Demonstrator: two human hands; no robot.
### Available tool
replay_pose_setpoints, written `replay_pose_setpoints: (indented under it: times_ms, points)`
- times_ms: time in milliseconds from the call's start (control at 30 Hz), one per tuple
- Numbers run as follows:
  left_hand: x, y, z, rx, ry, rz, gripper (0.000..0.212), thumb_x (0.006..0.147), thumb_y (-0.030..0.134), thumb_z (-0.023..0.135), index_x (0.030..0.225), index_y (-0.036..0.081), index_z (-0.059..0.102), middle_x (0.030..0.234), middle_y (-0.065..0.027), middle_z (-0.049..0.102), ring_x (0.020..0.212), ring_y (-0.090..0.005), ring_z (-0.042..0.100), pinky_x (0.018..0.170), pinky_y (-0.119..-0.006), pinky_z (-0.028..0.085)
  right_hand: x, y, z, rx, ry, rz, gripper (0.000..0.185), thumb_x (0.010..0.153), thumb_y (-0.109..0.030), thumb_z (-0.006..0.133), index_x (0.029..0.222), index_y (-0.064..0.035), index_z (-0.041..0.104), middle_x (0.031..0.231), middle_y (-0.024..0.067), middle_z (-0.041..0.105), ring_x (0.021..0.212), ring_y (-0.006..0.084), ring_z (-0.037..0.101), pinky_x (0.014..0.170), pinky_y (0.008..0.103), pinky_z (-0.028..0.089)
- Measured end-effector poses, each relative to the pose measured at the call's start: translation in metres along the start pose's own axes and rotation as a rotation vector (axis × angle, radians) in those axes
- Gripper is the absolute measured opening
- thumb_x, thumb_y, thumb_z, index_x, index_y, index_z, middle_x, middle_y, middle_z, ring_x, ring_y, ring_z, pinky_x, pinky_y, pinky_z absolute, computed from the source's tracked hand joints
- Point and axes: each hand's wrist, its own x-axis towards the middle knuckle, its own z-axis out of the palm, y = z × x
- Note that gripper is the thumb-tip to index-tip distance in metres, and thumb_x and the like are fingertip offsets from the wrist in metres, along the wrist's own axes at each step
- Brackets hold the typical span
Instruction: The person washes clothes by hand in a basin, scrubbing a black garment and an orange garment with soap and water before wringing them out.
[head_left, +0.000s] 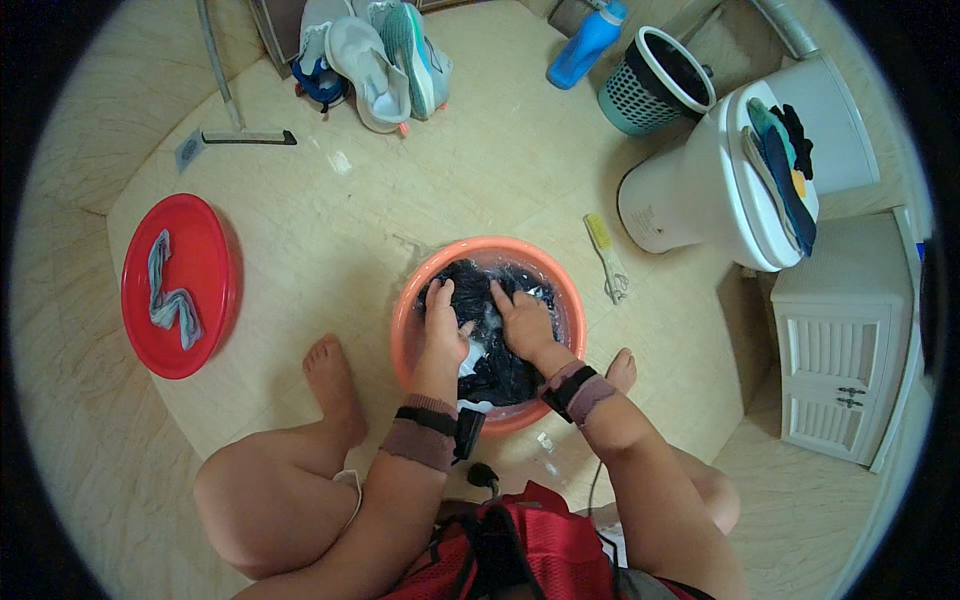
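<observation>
An orange plastic basin (575, 322) stands on the floor between the feet, holding water and soaked black cloth (499, 379). Some white material (472, 358) shows under the cloth. My left hand (445, 322) is over the left part of the basin at the cloth, its thumb apart from its fingers. Palm down, my right hand (527, 324) presses on the cloth at the right. Its index finger points forward, while the other fingers bend down and their tips are hidden. Both wrists wear bands with black straps.
At the left, a red basin (225, 300) holds a wet grey cloth (161, 289). A scrub brush (607, 259) lies right of the orange basin. Farther off are shoes (367, 67), a squeegee (251, 138), a blue bottle (585, 49), a waste bin (626, 94) and a toilet (667, 202) with cloths on its lid.
</observation>
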Motion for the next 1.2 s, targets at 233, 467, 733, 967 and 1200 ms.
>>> replay_pose_setpoints:
  times_ms: [233, 467, 733, 967, 1200]
  points:
    - [0.017, -0.016, 0.0, -0.118, -0.078, -0.034, 0.036, 0.091, 0.037, 0.056, 0.122, 0.019, 0.055, 0.117, -0.0038, 0.061, 0.107, -0.0245, 0.057, 0.094, -0.051, 0.041, 0.041, 0.009, -0.007, 0.251, -0.256, 0.16, 0.035, 0.073, -0.013, 0.062, 0.108, -0.0085, 0.067, 0.116, 0.0185, 0.063, 0.106, 0.0321, 0.062, 0.091, 0.0435, 0.049]
    - [-0.002, -0.008, 0.001, -0.284, -0.295, 0.009, 0.04, 0.087, 0.041, 0.063, 0.111, 0.009, 0.062, 0.106, -0.0084, 0.064, 0.09, -0.024, 0.063, 0.078, -0.036, 0.054, -0.016, -0.062, -0.097, 1.063, -0.049, -0.339, 0.025, 0.073, -0.01, 0.069, 0.096, -0.0021, 0.061, 0.092, 0.0053, 0.063, 0.092, 0.0138, 0.059, 0.089, 0.0303, 0.044]
    - [-0.043, 0.008, 0.027, -0.093, -0.26, -0.162, 0.026, 0.094, 0.022, 0.05, 0.114, 0.007, 0.058, 0.108, -0.0089, 0.064, 0.095, -0.0223, 0.064, 0.08, -0.038, 0.055, 0.024, -0.053, -0.075, 0.59, 0.403, 0.166, 0.03, 0.089, -0.035, 0.058, 0.098, -0.0061, 0.062, 0.087, 0.0225, 0.066, 0.081, 0.0399, 0.065, 0.072, 0.048, 0.051]
    - [-0.043, 0.021, 0.022, 0.045, -0.736, -0.419, 0.025, 0.094, 0.023, 0.046, 0.097, 0.005, 0.062, 0.087, -0.0086, 0.068, 0.073, -0.0208, 0.067, 0.071, -0.037, 0.057, 0.008, 0.004, -0.078, 1.376, -0.541, 0.844, 0.052, 0.091, -0.055, 0.051, 0.102, -0.0054, 0.063, 0.094, 0.0125, 0.069, 0.077, 0.0238, 0.068, 0.064, 0.0412, 0.056]
    - [-0.08, -0.002, 0.028, 0.563, -0.782, -0.451, 0.026, 0.092, 0.016, 0.046, 0.109, 0.004, 0.062, 0.097, -0.0079, 0.068, 0.084, -0.0193, 0.067, 0.075, -0.035, 0.055, -0.002, 0.005, -0.126, 1.789, -0.282, 0.347, 0.032, 0.085, -0.02, 0.065, 0.109, 0.001, 0.06, 0.098, 0.0147, 0.067, 0.087, 0.0245, 0.067, 0.084, 0.0377, 0.055]
